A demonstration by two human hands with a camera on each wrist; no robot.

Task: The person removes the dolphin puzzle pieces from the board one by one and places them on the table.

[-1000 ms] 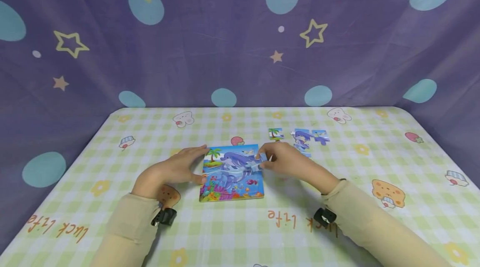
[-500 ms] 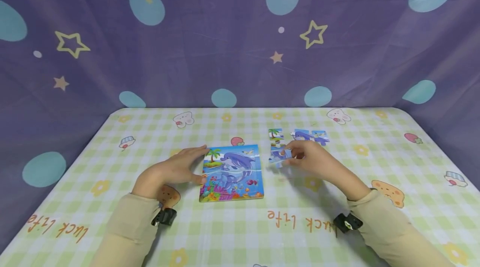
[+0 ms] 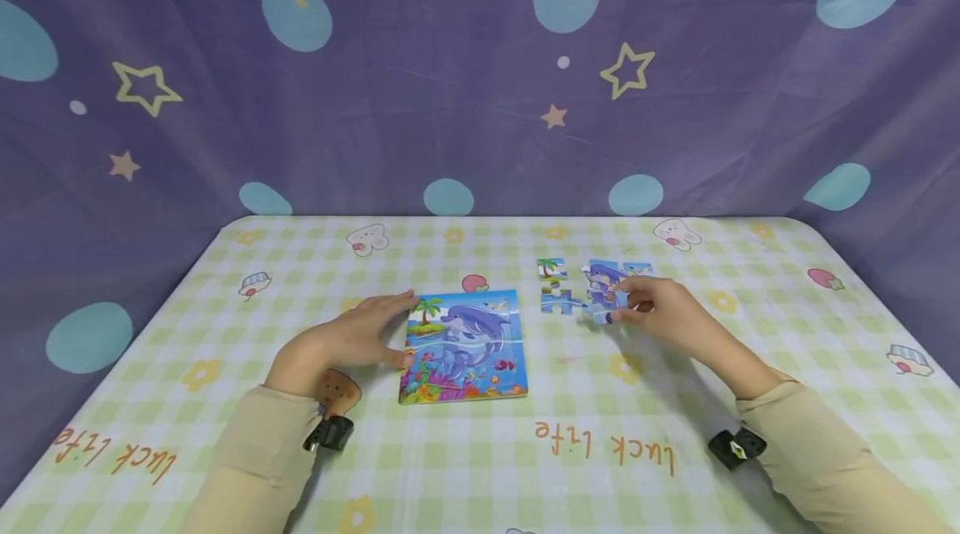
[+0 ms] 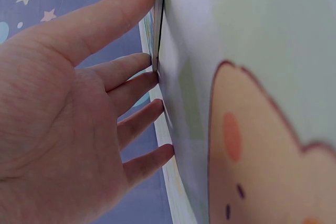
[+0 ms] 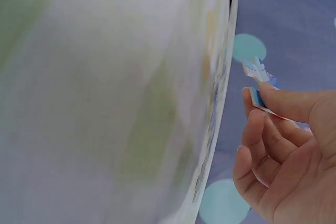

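A square dolphin picture board point(image 3: 465, 351) lies flat on the table in the head view. My left hand point(image 3: 348, 338) rests at its left edge, thumb and fingertips touching the side; in the left wrist view that hand's point(image 4: 68, 108) fingers are fairly straight. Right of the board, my right hand point(image 3: 671, 317) pinches a blue puzzle piece point(image 3: 602, 316) between thumb and fingers just over the loose pieces. The right wrist view shows the piece point(image 5: 255, 71) jutting past the thumb of the right hand point(image 5: 294, 145). Its printed face is mostly hidden there.
Loose puzzle pieces lie beyond the right hand: a palm-tree piece point(image 3: 551, 269), a blue piece point(image 3: 556, 302) below it, a dolphin piece point(image 3: 604, 271) and another piece point(image 3: 637, 268) partly behind the fingers. A checked cloth point(image 3: 465, 467) covers the table; a purple curtain point(image 3: 420, 101) hangs behind.
My right hand has moved right, from the board's right edge to the loose pieces, carrying a puzzle piece. The blue piece under the palm-tree piece has come into view. The left hand stays put.
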